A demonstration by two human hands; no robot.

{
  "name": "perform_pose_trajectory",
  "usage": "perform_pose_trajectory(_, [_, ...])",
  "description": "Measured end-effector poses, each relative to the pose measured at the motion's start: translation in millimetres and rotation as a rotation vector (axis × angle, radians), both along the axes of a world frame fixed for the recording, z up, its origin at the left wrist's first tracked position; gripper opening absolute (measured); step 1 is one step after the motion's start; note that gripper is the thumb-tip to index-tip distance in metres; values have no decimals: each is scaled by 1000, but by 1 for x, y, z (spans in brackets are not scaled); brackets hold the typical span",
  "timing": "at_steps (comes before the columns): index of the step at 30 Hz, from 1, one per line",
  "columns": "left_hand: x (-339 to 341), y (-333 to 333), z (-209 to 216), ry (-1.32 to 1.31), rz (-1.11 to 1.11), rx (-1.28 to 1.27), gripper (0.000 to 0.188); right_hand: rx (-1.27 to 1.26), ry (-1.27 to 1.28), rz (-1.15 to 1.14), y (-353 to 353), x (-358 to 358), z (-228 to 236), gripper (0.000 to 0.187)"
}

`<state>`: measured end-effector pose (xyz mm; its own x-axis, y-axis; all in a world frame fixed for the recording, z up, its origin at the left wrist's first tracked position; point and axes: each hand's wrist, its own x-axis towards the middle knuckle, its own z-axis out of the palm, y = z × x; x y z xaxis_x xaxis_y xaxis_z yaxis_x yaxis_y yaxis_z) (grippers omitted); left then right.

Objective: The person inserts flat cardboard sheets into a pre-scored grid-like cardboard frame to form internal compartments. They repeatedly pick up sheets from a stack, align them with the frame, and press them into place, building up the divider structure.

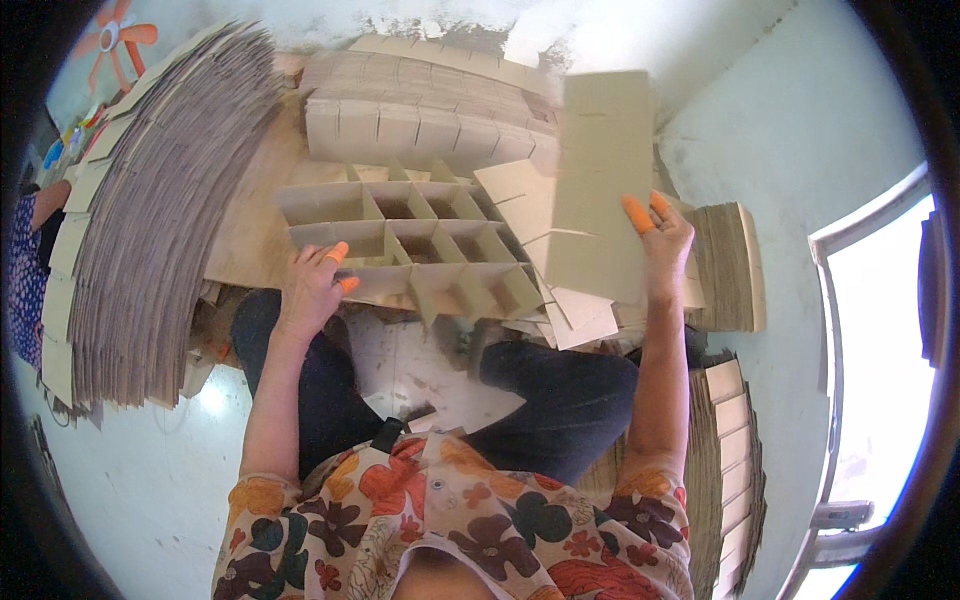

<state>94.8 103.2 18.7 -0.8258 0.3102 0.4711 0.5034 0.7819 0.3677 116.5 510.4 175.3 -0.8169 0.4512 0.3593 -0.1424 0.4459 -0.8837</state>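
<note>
My left hand (318, 283), with orange covers on some fingertips, grips the near-left end of a partly assembled cardboard divider grid (345, 252). The grid's slotted strips cross one another and form several open cells. My right hand (662, 238), also with orange finger covers, holds a long slotted cardboard strip (600, 175) upright, to the right of the grid and apart from it. Its fingers pinch the strip's right edge. Several loose cardboard strips (578, 312) lie overlapping beside the grid, partly hidden behind the held strip.
A tall stack of slotted strips (165, 215) stands at the left. More stacked strips (430, 130) stand behind the grid, with further stacks (728, 265) at the right and lower right (735, 450). An orange fan (110, 38) is at the far left, above another person's arm (48, 203).
</note>
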Motion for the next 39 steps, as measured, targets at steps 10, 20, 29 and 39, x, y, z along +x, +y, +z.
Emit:
perform_pose_trajectory(10, [-1,-25,-30,-186,-25,275,16,557,42,448,-177,-38,-37,49])
perform_pose_trajectory(20, [-1,-18,-26,-57,-32,280,8,631,111,534,-240,-67,-65,46])
perform_pose_trajectory(29, [-1,-19,-26,-133,25,238,12,687,58,552,-252,-69,-59,43])
perform_pose_trajectory(39, [-4,-18,-31,-124,14,236,10,632,126,651,-259,-82,-87,11])
